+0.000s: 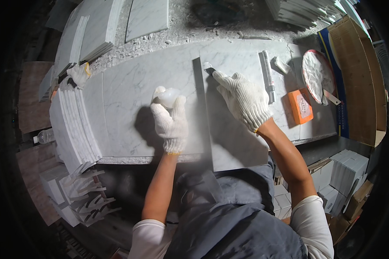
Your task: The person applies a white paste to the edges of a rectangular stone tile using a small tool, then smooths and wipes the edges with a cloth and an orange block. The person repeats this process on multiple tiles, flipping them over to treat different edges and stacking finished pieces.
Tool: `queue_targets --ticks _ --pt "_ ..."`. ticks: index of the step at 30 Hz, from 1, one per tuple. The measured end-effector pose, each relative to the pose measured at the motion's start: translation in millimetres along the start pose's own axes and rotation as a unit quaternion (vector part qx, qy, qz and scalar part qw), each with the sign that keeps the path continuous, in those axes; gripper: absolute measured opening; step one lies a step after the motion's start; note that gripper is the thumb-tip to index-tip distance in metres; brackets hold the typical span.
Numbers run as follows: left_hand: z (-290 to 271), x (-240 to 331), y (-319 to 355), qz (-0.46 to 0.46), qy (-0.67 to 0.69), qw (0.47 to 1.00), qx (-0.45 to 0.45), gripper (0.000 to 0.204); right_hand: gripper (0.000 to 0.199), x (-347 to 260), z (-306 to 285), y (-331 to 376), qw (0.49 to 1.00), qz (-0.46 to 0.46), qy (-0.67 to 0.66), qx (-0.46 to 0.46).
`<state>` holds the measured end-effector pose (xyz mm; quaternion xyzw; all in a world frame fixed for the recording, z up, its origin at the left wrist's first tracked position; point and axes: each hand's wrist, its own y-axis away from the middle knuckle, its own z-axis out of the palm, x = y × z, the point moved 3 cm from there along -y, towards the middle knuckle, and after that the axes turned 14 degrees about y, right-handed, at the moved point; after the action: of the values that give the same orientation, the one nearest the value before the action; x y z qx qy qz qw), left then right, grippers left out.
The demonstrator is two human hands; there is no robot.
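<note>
My left hand (170, 123), in a white knitted glove, is closed around a rounded, translucent whitish object (169, 98) whose exact kind I cannot make out. My right hand (246, 101), gloved the same way, has its fingers closed on a small dark-tipped tool, perhaps a scraper blade (209, 70). A dab of white paste (207, 64) shows at that tool's tip, by the far left corner of a grey-veined marble slab (231, 142). This slab lies on a wider marble surface (129, 108) and sticks out past its near edge. The glove hides the tool's handle.
To the right are a silver tube (268, 75), a crumpled white piece (282, 64), an orange box (300, 106), a red-rimmed round tray of white paste (317, 69) and a flat metal blade (332, 98). Stacked slabs (75, 125) stand left. A cardboard box (354, 82) borders the right.
</note>
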<state>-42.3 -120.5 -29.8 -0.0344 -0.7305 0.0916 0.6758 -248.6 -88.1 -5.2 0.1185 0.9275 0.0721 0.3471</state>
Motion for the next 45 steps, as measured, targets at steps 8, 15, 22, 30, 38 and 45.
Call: queue_targets --ticks 8,15,22,30,38,45 --pt "-1 -4 -2 -0.001 -0.017 1.000 0.009 0.061 0.033 -14 -29 28 0.999 -0.013 0.050 -0.012" --pt "1 1 -2 -0.005 -0.017 1.000 0.004 0.057 0.028 -15 -13 -7 0.970 -0.047 0.220 0.094" --pt "-1 -6 -2 0.011 -0.022 1.000 0.004 0.056 0.036 -7 -19 32 0.997 0.009 0.077 -0.010" --pt "-3 -8 -10 0.085 -0.100 0.990 -0.042 0.052 0.044 -3 -4 84 0.970 -0.046 0.145 0.192" --pt "7 10 -51 0.253 -0.382 0.880 -0.124 0.051 0.045 8 9 93 0.966 -0.063 0.113 0.222" --pt "17 16 -63 0.344 -0.516 0.774 -0.130 0.055 0.050 7 2 94 0.981 -0.047 0.087 0.170"
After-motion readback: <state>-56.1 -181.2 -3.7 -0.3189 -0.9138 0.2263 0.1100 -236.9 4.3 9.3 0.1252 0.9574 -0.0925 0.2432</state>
